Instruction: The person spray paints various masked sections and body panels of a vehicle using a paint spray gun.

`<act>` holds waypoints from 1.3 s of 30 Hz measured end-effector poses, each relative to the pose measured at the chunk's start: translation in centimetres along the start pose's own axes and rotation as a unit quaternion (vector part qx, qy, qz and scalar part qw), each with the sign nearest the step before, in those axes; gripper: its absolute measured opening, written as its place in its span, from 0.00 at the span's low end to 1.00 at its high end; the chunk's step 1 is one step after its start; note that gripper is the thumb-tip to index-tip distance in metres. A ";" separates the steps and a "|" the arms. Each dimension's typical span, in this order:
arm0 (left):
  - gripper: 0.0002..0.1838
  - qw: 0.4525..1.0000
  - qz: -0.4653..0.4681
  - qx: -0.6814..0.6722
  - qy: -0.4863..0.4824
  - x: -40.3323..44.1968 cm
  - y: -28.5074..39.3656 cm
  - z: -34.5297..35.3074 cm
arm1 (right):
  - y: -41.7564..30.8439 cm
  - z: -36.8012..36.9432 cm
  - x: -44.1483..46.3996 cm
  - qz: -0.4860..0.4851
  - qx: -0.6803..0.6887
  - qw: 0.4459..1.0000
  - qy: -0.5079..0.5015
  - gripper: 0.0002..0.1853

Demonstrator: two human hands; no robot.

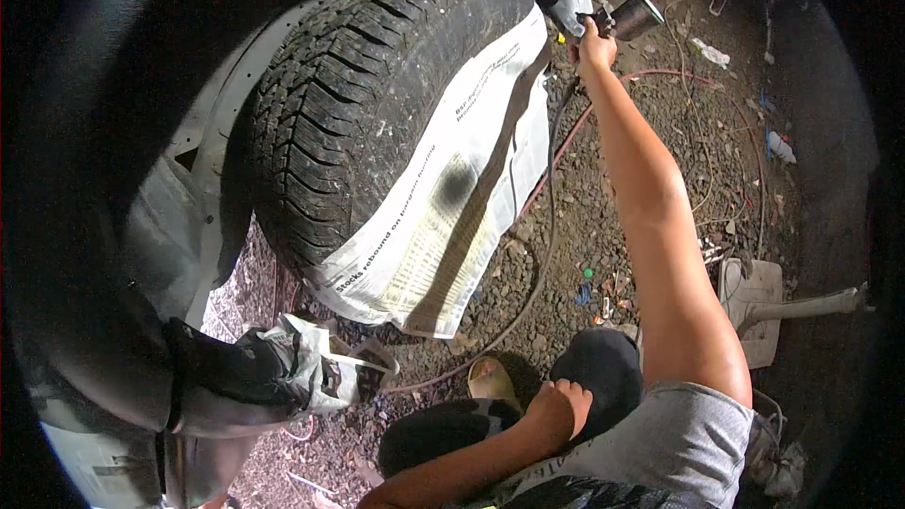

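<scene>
Black and dark metal, the spray gun (624, 21) sits at 1 o'clock, gripped by the right hand (595, 45), whose fingers are closed around its handle. Gravel (702, 165) gives open room from 2 to 3 o'clock, crossed by a reddish hose (754, 132). Toward 10 o'clock from the gun, room is tight: a pale wrapped piece (577, 2) comes right up beside it, and beyond stands the tyre (377, 94), at 11 o'clock. Newspaper (415, 269) drapes the tyre's side, its long axis running from 7 to 1 o'clock, its lower edge hanging above the ground.

The gun's cup has its broad end toward 2 o'clock, its long axis slanting back toward 8 o'clock into the grip. Fingers cover the handle and trigger, and I cannot make out the nozzle, nor whether the gun touches the wrapped piece.

At 5 o'clock the left hand (560, 407) rests on a dark-clad knee (599, 368), fingers loosely curled; its palm is hidden, so I cannot tell if it holds anything. Deep shadow swallows the 9 o'clock side.
</scene>
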State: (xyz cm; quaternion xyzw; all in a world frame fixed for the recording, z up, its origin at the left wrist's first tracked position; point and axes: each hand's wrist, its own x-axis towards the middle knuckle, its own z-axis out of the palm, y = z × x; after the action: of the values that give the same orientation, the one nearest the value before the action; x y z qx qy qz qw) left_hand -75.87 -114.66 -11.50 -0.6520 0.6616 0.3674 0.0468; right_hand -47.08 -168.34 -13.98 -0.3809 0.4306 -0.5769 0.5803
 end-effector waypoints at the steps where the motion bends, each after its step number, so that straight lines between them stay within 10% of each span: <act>1: 0.12 1.000 0.002 0.009 0.001 0.0 0.0 0.0 | 0.3 -0.1 0.8 -0.011 -0.020 1.000 0.007 0.16; 18: 0.12 0.999 0.019 0.051 0.002 1.6 5.9 -0.9 | -21.3 -2.6 -5.1 -0.135 0.069 0.971 -0.188 0.21; 39: 0.16 0.978 0.050 0.131 -0.157 8.3 8.2 0.6 | -39.2 -17.6 -40.0 -0.225 -0.038 0.816 -0.531 0.09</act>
State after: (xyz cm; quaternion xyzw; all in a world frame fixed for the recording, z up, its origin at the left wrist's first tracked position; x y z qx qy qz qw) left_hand -84.71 -122.15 -12.94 -0.5404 0.7204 0.3772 0.2164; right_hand -75.52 -129.18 19.30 -0.7364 -0.0205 -0.3827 0.5575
